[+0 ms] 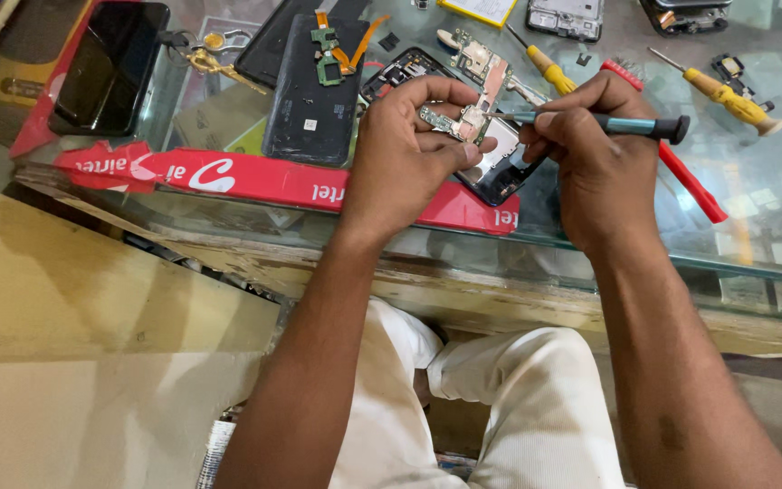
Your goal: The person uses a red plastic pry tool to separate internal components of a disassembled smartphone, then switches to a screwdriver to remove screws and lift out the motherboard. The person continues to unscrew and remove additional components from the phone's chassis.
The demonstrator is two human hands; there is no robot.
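My left hand (405, 154) grips a small green circuit board (463, 119) between thumb and fingers, above the glass counter's near edge. My right hand (595, 154) holds a teal-handled screwdriver (626, 125) with a black end cap, its tip pointing left onto the board. Under both hands lies an opened phone body (500, 167) with a shiny metal frame, partly hidden by my fingers.
On the glass counter (753, 226) lie a dark phone back with an orange flex cable (314, 86), a black phone (110, 63) on a red box, keys (210, 54), two yellow-handled screwdrivers (730, 95), a red tool (681, 177), and more phone parts at the far edge. A red strip (246, 177) lines the counter edge.
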